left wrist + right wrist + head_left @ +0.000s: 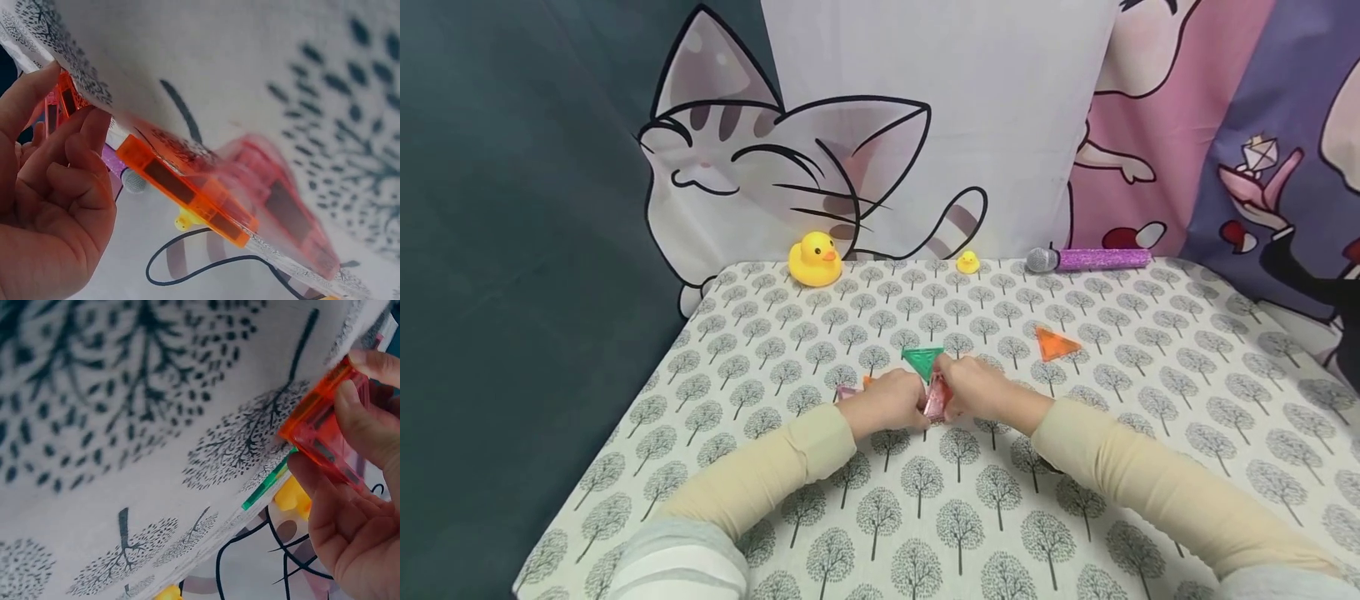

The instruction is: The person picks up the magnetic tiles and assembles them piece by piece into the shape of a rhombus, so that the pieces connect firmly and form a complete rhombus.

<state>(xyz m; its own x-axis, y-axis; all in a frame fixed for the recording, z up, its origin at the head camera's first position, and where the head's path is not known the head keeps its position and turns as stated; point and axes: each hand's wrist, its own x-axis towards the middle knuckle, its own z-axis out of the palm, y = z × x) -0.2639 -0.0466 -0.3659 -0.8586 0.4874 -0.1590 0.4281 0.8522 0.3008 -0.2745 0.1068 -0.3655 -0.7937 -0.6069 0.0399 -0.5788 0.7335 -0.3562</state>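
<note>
Both hands meet at mid-table around translucent magnetic tiles. My right hand point(977, 389) grips a pink tile point(936, 402) with an orange tile point(315, 400) against it. Thumb and fingers of my left hand point(891, 402) pinch the same pieces from the other side; in the left wrist view their edges point(66, 94) show between the fingertips. A green triangular tile point(921, 359) lies just beyond the hands. Beside the left hand lie another orange tile point(181, 190) and another pink tile point(287, 203), mostly covered by that hand in the head view.
An orange triangular tile point(1056, 343) lies to the right on the tree-patterned tablecloth point(958, 479). Along the back edge stand a large yellow duck point(815, 260), a small yellow duck point(967, 262) and a purple microphone point(1097, 259). A cat-print curtain hangs behind.
</note>
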